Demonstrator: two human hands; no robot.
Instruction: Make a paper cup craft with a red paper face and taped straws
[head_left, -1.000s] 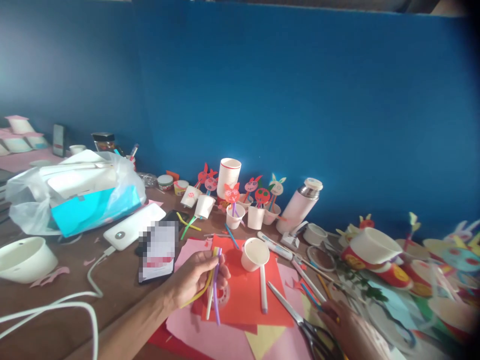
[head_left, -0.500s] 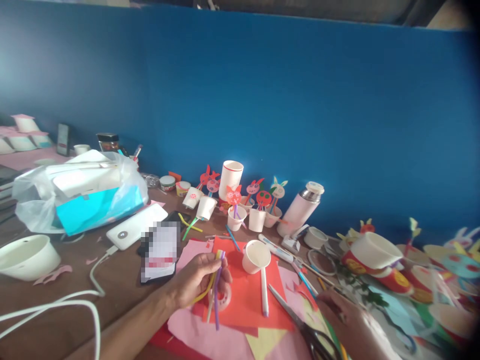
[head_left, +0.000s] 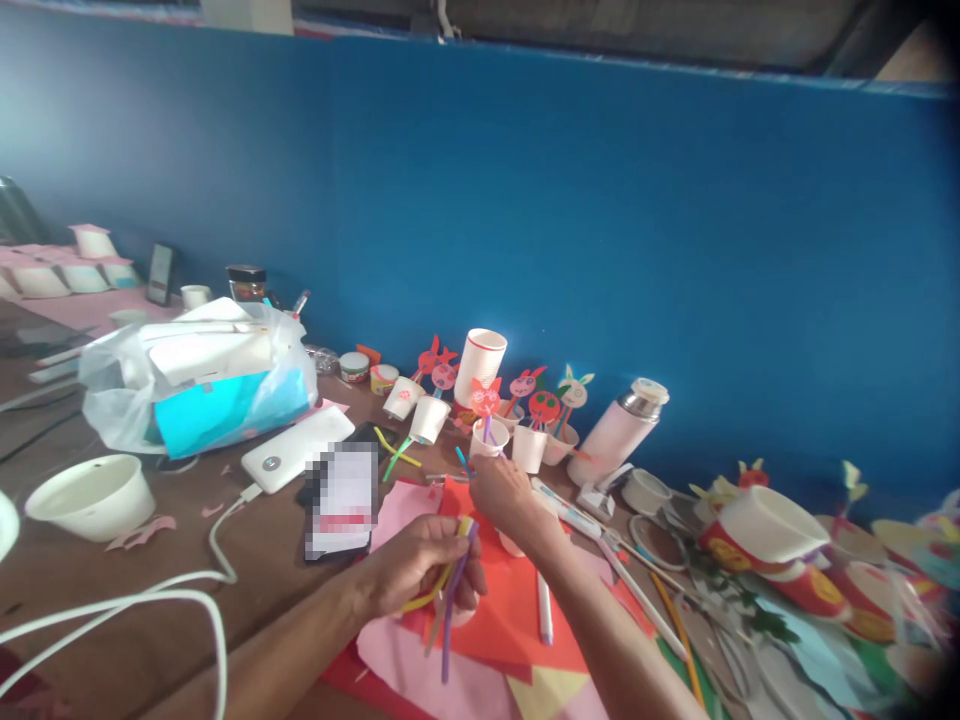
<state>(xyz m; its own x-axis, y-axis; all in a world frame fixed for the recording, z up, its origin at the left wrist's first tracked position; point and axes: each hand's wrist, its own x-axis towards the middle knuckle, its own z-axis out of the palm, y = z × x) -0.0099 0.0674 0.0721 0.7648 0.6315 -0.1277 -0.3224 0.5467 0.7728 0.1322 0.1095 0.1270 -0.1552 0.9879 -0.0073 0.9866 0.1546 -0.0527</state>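
Observation:
My left hand is closed around several thin straws, among them a yellow straw and a purple straw. A tape roll beneath it is mostly covered. My right hand reaches across the red paper, fingers closed at a short blue straw; its fingertips are partly hidden. Just beyond them stands a small paper cup with a red animal face on a straw. My right wrist largely hides another white paper cup. A white stick lies on the red paper.
More cups with paper animal faces stand along the blue partition, beside a pink thermos. To the left are a phone, a power bank, its white cable and a plastic bag. Cups and paper scraps crowd the right side.
My right hand has moved from the right side of the table to the blue straw, whose visible end has shifted slightly left. The scissors are now hidden behind my forearm. My left hand keeps its hold.

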